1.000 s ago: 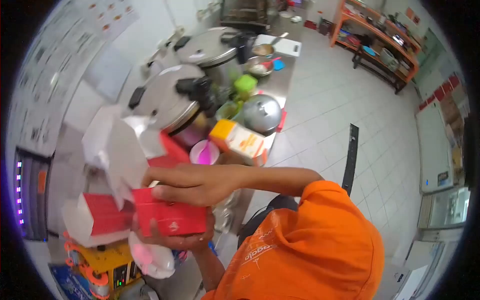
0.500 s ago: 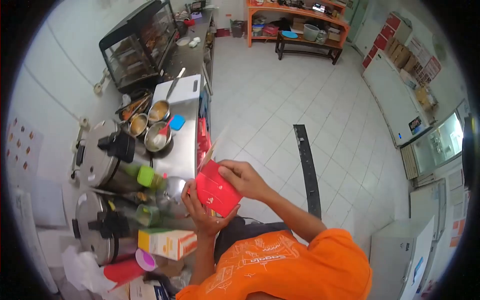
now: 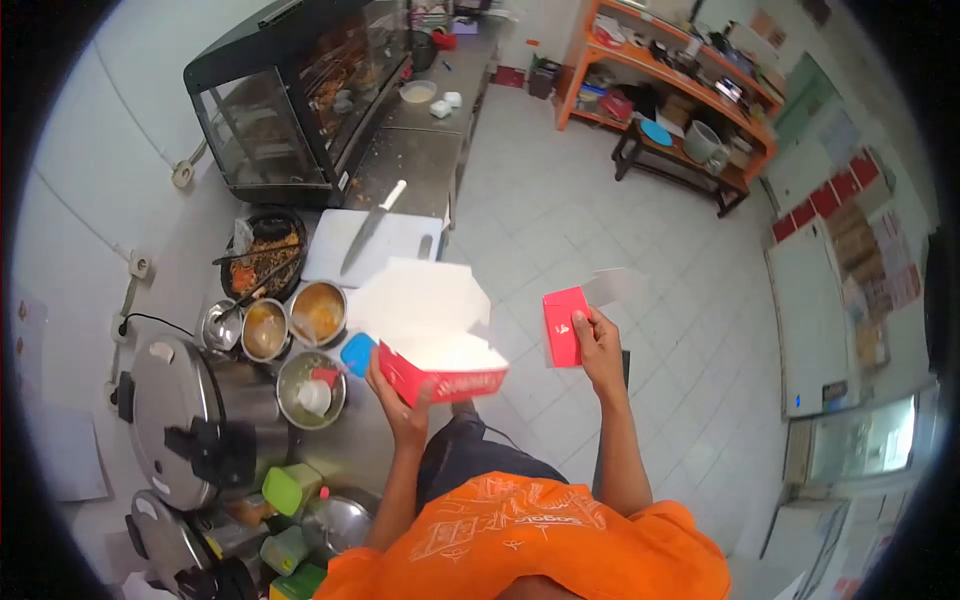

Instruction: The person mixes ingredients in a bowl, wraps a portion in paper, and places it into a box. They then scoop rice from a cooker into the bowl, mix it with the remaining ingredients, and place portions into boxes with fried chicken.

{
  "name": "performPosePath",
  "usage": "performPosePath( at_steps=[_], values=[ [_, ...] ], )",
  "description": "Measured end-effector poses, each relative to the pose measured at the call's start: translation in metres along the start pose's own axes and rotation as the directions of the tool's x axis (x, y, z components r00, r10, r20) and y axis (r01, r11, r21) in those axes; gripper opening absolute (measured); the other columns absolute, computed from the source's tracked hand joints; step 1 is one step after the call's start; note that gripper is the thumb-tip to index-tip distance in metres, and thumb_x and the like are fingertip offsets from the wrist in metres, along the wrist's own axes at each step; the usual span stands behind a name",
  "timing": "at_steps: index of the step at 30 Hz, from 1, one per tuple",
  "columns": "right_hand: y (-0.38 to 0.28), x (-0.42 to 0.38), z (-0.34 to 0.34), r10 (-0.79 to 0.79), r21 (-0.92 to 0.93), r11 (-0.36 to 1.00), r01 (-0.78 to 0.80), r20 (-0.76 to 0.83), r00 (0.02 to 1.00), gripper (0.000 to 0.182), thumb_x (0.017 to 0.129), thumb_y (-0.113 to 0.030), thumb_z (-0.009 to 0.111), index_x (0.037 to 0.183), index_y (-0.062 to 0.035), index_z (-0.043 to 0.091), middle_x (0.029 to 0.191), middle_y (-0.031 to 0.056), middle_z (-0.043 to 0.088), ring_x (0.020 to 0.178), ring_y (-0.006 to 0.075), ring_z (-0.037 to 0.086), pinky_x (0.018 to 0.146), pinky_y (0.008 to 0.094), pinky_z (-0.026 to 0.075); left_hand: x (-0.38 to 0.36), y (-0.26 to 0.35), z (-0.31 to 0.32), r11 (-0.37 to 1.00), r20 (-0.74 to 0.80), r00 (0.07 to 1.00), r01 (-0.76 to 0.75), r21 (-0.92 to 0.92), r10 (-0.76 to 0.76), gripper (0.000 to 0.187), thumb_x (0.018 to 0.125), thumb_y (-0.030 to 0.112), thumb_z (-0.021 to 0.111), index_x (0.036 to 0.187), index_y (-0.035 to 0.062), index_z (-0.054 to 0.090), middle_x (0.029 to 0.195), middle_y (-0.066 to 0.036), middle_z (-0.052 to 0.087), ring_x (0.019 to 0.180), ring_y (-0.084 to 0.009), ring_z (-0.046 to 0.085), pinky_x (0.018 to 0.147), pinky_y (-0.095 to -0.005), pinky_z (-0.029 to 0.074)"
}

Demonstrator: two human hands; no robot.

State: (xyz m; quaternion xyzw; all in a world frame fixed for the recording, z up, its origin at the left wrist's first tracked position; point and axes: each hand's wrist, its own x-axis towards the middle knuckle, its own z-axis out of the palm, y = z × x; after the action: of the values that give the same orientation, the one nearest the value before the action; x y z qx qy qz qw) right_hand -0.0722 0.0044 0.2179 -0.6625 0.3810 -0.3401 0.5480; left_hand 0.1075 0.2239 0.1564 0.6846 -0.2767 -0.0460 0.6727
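Note:
My left hand (image 3: 402,402) grips a red paper food box (image 3: 465,385) from its left side. The box's white lid stands raised and its white inside faces up. Out to the right, over the floor, my right hand (image 3: 600,355) holds a smaller red carton (image 3: 562,325) with the thumb on its face. A pale flap (image 3: 612,284) sticks out from that carton's top. Just left of the food box lies a blue square lid (image 3: 358,353). Behind its raised lid is a white cutting board (image 3: 335,235) with a knife (image 3: 372,230) on it.
Metal bowls of sauce (image 3: 318,310) stand on the counter beside a dark pan of food (image 3: 262,255). A glass display warmer (image 3: 300,110) sits behind. Large pressure cookers (image 3: 175,420) line the left wall. A low bench (image 3: 680,165) stands across the tiled floor.
My hands have moved apart, the right one going right with the smaller carton. The food box is now spread open in my left hand. The view has shifted toward the counter.

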Motion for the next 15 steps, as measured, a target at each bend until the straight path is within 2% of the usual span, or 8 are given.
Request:
performPosePath(
  at_steps=[2, 4, 5, 9, 10, 11, 13, 15],
  values=[
    [-0.009, 0.059, 0.013, -0.027, -0.016, 1.0, 0.027, 0.039, 0.999, 0.029, 0.098, -0.025, 0.054, 0.101, 0.0017, 0.064, 0.081, 0.0011, 0.063, 0.074, 0.0049, 0.054, 0.066, 0.0233, 0.045, 0.061, -0.025, 0.027, 0.981, -0.092, 0.988, 0.109, -0.16, -0.125, 0.076, 0.085, 0.029, 0.065, 0.143, -0.0031, 0.028, 0.14, -0.016, 0.035, 0.129, -0.0283, 0.039, 0.109, -0.0395, 0.03],
    [-0.013, 0.11, 0.03, -0.044, -0.012, 0.999, 0.045, 0.075, 0.996, 0.027, 0.098, -0.024, 0.055, 0.102, 0.0016, 0.064, 0.081, 0.0011, 0.063, 0.073, 0.005, 0.054, 0.066, 0.0226, 0.044, 0.128, -0.039, 0.051, 0.641, 0.02, 0.934, 0.259, -0.723, -0.356, 0.076, 0.087, 0.019, 0.064, 0.147, 0.0016, 0.021, 0.142, -0.014, 0.034, 0.132, -0.0269, 0.036, 0.108, -0.0414, 0.032],
    [-0.013, 0.137, 0.041, -0.059, 0.026, 0.998, 0.056, 0.117, 0.991, 0.025, 0.097, -0.022, 0.056, 0.102, 0.0011, 0.064, 0.081, 0.0013, 0.064, 0.073, 0.005, 0.054, 0.065, 0.0226, 0.045, 0.161, -0.044, 0.063, 0.591, 0.052, 0.939, 0.256, -0.765, -0.339, 0.073, 0.088, 0.016, 0.062, 0.147, 0.0032, 0.021, 0.142, -0.013, 0.036, 0.132, -0.0249, 0.036, 0.11, -0.0407, 0.031],
    [0.011, 0.252, 0.091, -0.058, -0.038, 0.997, 0.07, 0.256, 0.965, 0.023, 0.095, -0.018, 0.06, 0.106, 0.0009, 0.064, 0.081, 0.0043, 0.067, 0.071, 0.0041, 0.056, 0.062, 0.0236, 0.046, 0.28, -0.118, 0.119, 0.743, -0.092, 0.963, 0.134, -0.656, -0.255, 0.074, 0.086, 0.016, 0.066, 0.145, 0.0023, 0.023, 0.143, -0.014, 0.033, 0.132, -0.0255, 0.036, 0.111, -0.0386, 0.028],
    [0.024, 0.283, 0.105, -0.115, -0.145, 0.976, 0.163, 0.296, 0.948, 0.024, 0.093, -0.018, 0.061, 0.11, -0.0007, 0.063, 0.081, 0.0105, 0.069, 0.067, 0.0133, 0.063, 0.061, 0.0282, 0.049, 0.306, -0.138, 0.133, 0.823, -0.163, 0.967, 0.072, -0.563, -0.196, 0.077, 0.085, 0.016, 0.069, 0.145, 0.0017, 0.023, 0.143, -0.015, 0.031, 0.132, -0.026, 0.036, 0.111, -0.0379, 0.027],
    [0.036, 0.315, 0.12, -0.102, -0.143, 0.978, 0.155, 0.32, 0.942, 0.024, 0.093, -0.018, 0.061, 0.11, -0.0007, 0.063, 0.081, 0.0105, 0.069, 0.067, 0.0133, 0.063, 0.061, 0.0282, 0.049, 0.335, -0.161, 0.147, 0.829, -0.183, 0.96, 0.076, -0.553, -0.21, 0.077, 0.085, 0.016, 0.069, 0.145, 0.0017, 0.023, 0.143, -0.015, 0.031, 0.132, -0.026, 0.036, 0.111, -0.0379, 0.027],
    [0.054, 0.377, 0.153, -0.15, -0.215, 0.934, 0.284, 0.485, 0.861, 0.023, 0.091, -0.016, 0.06, 0.112, -0.0046, 0.064, 0.092, 0.0151, 0.069, 0.075, 0.0284, 0.067, 0.068, 0.0338, 0.052, 0.392, -0.207, 0.173, 0.999, -0.241, 0.969, 0.049, 0.009, -0.046, 0.085, 0.081, 0.022, 0.074, 0.146, 0.0035, 0.022, 0.143, -0.014, 0.032, 0.132, -0.0272, 0.036, 0.108, -0.0405, 0.034],
    [0.085, 0.442, 0.191, -0.272, -0.206, 0.869, 0.451, 0.563, 0.78, 0.023, 0.091, -0.017, 0.059, 0.112, -0.0083, 0.064, 0.102, 0.015, 0.067, 0.088, 0.0367, 0.064, 0.075, 0.0387, 0.052, 0.443, -0.249, 0.202, 0.977, -0.273, 0.946, 0.131, -0.167, -0.174, 0.093, 0.075, 0.021, 0.081, 0.145, 0.0041, 0.023, 0.144, -0.015, 0.028, 0.133, -0.0285, 0.034, 0.108, -0.043, 0.034]
  ],
)
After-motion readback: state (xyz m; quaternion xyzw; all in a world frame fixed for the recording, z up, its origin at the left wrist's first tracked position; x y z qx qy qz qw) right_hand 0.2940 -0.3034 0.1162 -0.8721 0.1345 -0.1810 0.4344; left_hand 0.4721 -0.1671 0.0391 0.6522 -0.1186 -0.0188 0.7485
